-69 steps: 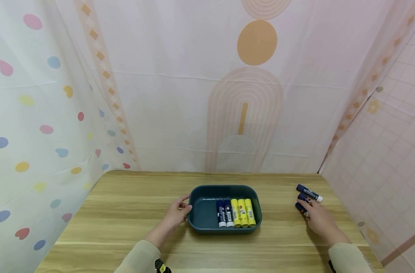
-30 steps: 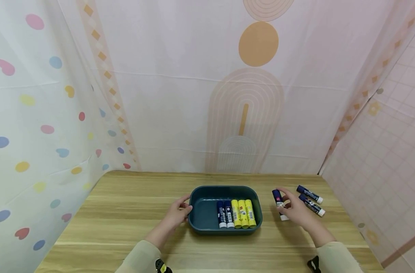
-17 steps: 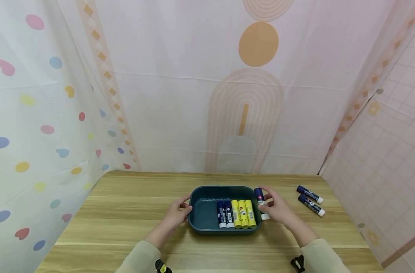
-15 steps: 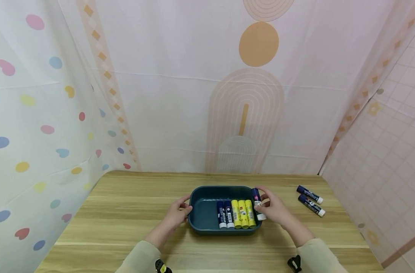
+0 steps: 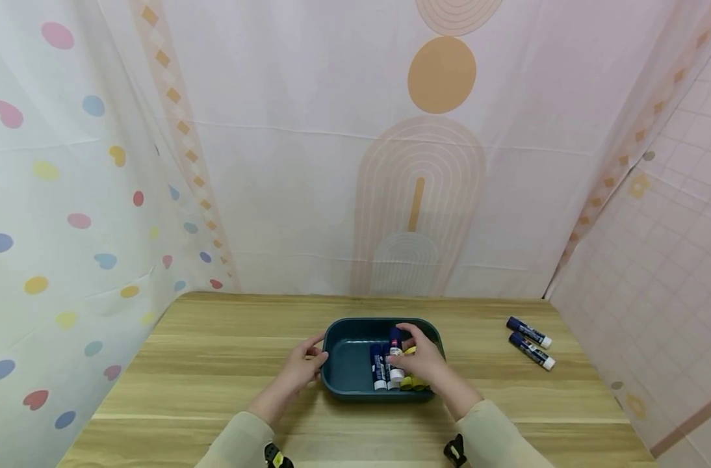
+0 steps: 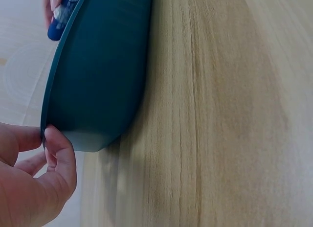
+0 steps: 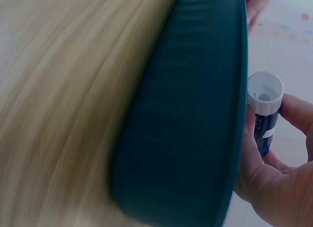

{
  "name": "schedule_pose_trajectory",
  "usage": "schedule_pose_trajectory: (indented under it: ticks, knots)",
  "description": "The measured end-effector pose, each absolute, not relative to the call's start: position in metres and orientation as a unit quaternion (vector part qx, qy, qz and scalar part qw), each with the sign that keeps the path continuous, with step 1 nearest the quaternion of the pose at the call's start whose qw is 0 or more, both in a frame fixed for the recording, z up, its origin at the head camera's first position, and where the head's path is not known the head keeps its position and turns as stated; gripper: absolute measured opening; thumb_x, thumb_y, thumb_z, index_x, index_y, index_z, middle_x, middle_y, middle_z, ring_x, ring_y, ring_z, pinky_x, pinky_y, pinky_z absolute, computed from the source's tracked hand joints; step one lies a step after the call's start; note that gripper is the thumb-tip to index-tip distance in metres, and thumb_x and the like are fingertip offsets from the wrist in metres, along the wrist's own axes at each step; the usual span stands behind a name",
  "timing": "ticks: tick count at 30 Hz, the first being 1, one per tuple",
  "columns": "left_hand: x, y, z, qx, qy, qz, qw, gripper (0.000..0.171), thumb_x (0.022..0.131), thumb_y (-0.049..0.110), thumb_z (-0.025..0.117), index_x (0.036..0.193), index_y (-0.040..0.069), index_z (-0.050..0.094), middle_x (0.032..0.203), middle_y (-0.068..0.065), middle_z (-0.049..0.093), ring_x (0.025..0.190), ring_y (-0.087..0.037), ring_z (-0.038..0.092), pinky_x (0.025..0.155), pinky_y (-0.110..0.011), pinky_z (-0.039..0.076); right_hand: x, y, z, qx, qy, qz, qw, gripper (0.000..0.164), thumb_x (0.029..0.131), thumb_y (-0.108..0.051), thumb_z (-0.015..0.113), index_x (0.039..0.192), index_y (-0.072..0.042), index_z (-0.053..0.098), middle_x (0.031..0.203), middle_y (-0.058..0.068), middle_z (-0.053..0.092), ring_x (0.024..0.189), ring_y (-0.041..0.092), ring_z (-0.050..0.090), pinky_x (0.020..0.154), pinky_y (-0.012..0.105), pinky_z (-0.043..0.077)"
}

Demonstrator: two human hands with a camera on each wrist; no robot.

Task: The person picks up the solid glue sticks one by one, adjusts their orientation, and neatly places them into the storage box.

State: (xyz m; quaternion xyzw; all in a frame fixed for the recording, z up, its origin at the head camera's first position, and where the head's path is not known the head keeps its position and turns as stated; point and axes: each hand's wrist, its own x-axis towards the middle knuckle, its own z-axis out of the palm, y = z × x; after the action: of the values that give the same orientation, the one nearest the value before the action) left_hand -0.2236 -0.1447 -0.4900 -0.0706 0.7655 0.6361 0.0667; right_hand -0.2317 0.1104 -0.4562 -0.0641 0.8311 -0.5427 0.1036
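A dark teal tray stands on the wooden table, and my left hand pinches its left rim between thumb and fingers. Over the tray my right hand holds a dark blue glue stick with a white end, between thumb and fingers. In the right wrist view the white end of that glue stick faces the camera. Inside the tray lie two blue glue sticks side by side. Yellow glue sticks lie to their right, partly hidden by my right hand.
Two more blue glue sticks with white ends lie on the wooden table at the right. A patterned curtain hangs behind the table and along both sides.
My right hand picked up one blue glue stick from the group at the right and carried it left, over the tray. My left hand has stayed on the rim.
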Motion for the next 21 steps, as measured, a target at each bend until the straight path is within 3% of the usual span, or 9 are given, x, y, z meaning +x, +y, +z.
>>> schedule_pose_trajectory:
  ticks: [9, 14, 18, 21]
  knots:
    - [-0.224, -0.146, -0.489, -0.069, 0.764, 0.639, 0.064, 0.044, 0.096, 0.002, 0.051, 0.14, 0.006, 0.044, 0.1, -0.012, 0.046, 0.068, -0.014, 0.047, 0.059, -0.026, 0.045, -0.239, 0.076, -0.466, -0.08, 0.864, -0.49, 0.088, 0.07, 0.077, -0.015, 0.079, 0.136, -0.01, 0.042, 0.095, 0.012, 0.052, 0.066, 0.016, 0.053, 0.056, 0.028, 0.051]
    - [-0.226, -0.146, -0.49, -0.071, 0.765, 0.636, 0.067, 0.044, 0.095, 0.003, 0.052, 0.139, 0.006, 0.045, 0.101, -0.012, 0.046, 0.07, -0.015, 0.049, 0.061, -0.028, 0.046, -0.242, 0.058, -0.468, -0.08, 0.893, -0.436, 0.078, 0.069, 0.075, -0.016, 0.08, 0.133, -0.008, 0.045, 0.087, 0.008, 0.05, 0.072, 0.019, 0.05, 0.06, 0.03, 0.046]
    - [-0.226, -0.146, -0.491, -0.075, 0.765, 0.636, 0.068, 0.044, 0.095, 0.003, 0.052, 0.139, 0.006, 0.045, 0.102, -0.012, 0.046, 0.072, -0.016, 0.048, 0.062, -0.028, 0.047, -0.242, 0.047, -0.471, -0.057, 0.911, -0.403, 0.07, 0.068, 0.074, -0.017, 0.081, 0.132, -0.011, 0.046, 0.103, 0.014, 0.054, 0.087, 0.024, 0.052, 0.078, 0.042, 0.051]
    - [-0.226, -0.146, -0.492, -0.075, 0.765, 0.636, 0.067, 0.045, 0.095, 0.003, 0.052, 0.139, 0.006, 0.045, 0.102, -0.012, 0.046, 0.071, -0.016, 0.049, 0.061, -0.027, 0.046, -0.241, 0.041, -0.472, -0.036, 0.918, -0.388, 0.068, 0.067, 0.075, -0.017, 0.08, 0.133, -0.013, 0.046, 0.12, 0.019, 0.052, 0.1, 0.029, 0.054, 0.091, 0.052, 0.048]
